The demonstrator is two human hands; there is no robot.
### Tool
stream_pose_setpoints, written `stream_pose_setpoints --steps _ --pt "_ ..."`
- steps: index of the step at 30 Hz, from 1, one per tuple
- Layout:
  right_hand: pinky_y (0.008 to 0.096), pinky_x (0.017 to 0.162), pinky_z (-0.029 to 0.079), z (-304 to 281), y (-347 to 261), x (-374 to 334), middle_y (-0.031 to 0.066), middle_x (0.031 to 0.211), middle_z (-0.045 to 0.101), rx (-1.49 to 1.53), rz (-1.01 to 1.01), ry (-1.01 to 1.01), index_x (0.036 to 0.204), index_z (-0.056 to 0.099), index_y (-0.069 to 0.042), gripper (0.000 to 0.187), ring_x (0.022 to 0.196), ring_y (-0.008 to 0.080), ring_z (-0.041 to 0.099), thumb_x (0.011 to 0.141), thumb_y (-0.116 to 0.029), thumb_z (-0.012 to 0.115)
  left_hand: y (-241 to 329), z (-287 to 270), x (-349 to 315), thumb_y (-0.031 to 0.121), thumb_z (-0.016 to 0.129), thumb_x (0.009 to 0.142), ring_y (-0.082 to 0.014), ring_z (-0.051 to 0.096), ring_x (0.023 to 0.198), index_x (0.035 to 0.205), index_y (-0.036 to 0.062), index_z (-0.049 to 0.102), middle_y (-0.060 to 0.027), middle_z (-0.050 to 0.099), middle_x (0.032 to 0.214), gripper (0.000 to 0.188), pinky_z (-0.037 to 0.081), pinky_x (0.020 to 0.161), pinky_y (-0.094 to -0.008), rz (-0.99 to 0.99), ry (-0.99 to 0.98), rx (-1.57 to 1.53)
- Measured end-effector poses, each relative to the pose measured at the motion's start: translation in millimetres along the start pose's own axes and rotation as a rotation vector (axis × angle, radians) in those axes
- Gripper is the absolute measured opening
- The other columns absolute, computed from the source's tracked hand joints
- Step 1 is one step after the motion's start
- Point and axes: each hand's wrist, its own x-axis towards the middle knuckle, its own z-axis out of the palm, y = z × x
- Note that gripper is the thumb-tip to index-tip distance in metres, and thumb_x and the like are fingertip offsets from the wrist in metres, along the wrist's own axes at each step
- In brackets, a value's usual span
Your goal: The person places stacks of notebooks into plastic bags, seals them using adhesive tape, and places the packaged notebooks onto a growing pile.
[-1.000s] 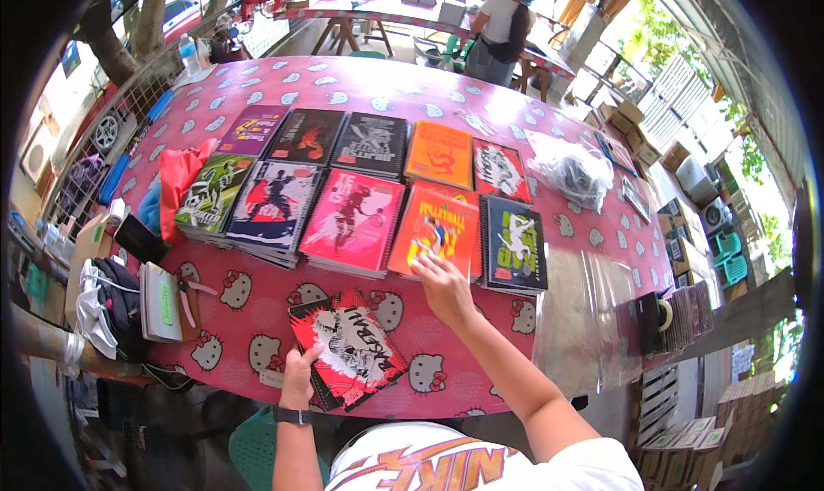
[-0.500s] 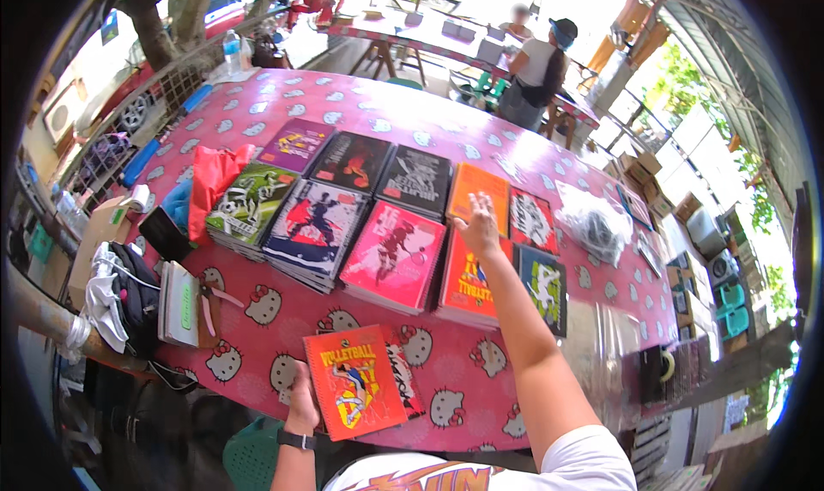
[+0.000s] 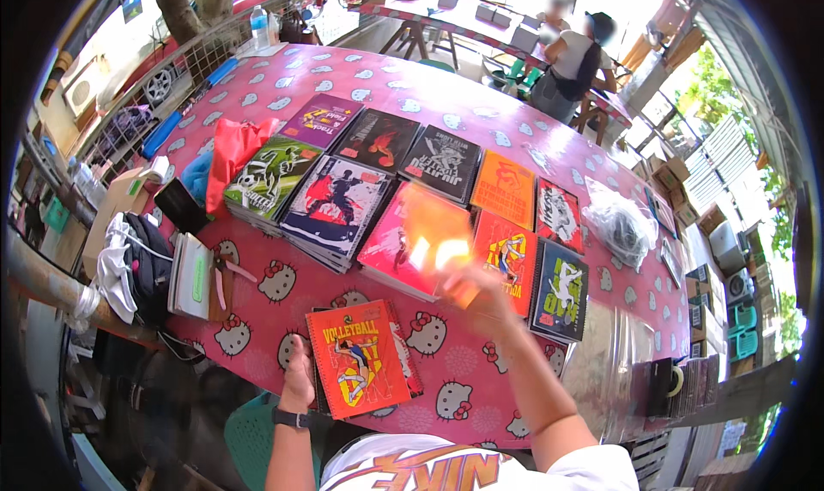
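My left hand (image 3: 298, 375) grips the left edge of a small stack of spiral notebooks, its fingers partly hidden. The top one is an orange notebook (image 3: 359, 358) with a player figure; a black-and-red cover shows behind its right edge. My right hand (image 3: 481, 298), blurred, holds a second orange notebook (image 3: 433, 225), smeared by motion and glare, above the pink notebooks (image 3: 390, 242). Beyond lie stacks with green (image 3: 270, 175), navy-and-white (image 3: 335, 203), purple (image 3: 319, 120) and black covers (image 3: 442, 160), plus an orange gymnast-print stack (image 3: 505, 186).
A pink cartoon-print cloth covers the table (image 3: 283, 281). Pliers (image 3: 227, 276), a boxy white-and-green item (image 3: 193, 276) and a dark bag (image 3: 148, 268) lie left. A clear plastic bag (image 3: 620, 229) sits right. Two people are at a far table (image 3: 481, 23).
My right hand has come back from the orange gymnast-print stack toward me, now carrying an orange notebook. The stack at my left hand has turned slightly straighter. The view has shifted.
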Motion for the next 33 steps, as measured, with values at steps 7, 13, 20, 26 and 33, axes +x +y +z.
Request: stream_pose_setpoints --steps 7,13,20,26,33 --pt "0.0431 0.101 0.034 89 33 -5 0.0162 0.128 0.049 -0.814 0.123 0.024 0.121 0.051 -0.004 0.048 0.121 0.0304 0.044 0.079 -0.026 0.061 6 -22 16 0.007 0.064 0.08 -0.0205 0.063 0.082 0.106 -0.005 0.056 -0.0135 0.063 0.098 0.03 0.052 0.073 -0.0332 -0.113 0.158 0.603" --pt "0.034 0.073 0.054 100 -50 -42 0.0118 0.102 0.063 -0.341 0.032 -0.209 0.106 0.059 -0.01 0.031 0.095 0.0235 0.062 0.075 -0.009 0.058 39 -21 4 0.023 0.064 0.084 -0.0214 0.064 0.079 0.104 -0.0049 0.057 -0.0132 0.064 0.093 0.034 0.053 0.072 -0.0349 -0.038 0.225 0.273" --pt "0.0343 0.076 0.048 67 77 90 0.0088 0.098 0.06 -0.663 0.165 -0.121 0.103 0.056 -0.007 0.031 0.088 0.0255 0.059 0.078 -0.024 0.061 35 -45 17 0.006 0.066 0.075 -0.0167 0.063 0.071 0.098 -0.0012 0.058 -0.0097 0.064 0.089 0.025 0.051 0.065 -0.0315 -0.117 0.368 0.552" --pt "0.0369 0.098 0.038 53 174 155 0.021 0.126 0.048 -0.927 0.322 -0.05 0.121 0.047 0.002 0.055 0.12 0.0318 0.044 0.082 -0.036 0.058 60 -57 6 0.003 0.066 0.072 -0.0191 0.063 0.065 0.09 -0.0048 0.058 -0.0108 0.064 0.08 0.021 0.052 0.061 -0.0325 0.08 0.35 0.475" --pt "0.0413 0.051 0.048 26 87 138 0.0163 0.067 0.06 -0.737 0.049 0.277 0.078 0.054 -0.004 0.013 0.063 0.0327 0.062 0.085 -0.015 0.053 62 -96 19 0.024 0.067 0.08 -0.0167 0.062 0.076 0.104 -0.0021 0.055 -0.0096 0.063 0.092 0.038 0.051 0.066 -0.0322 0.032 0.373 0.264"
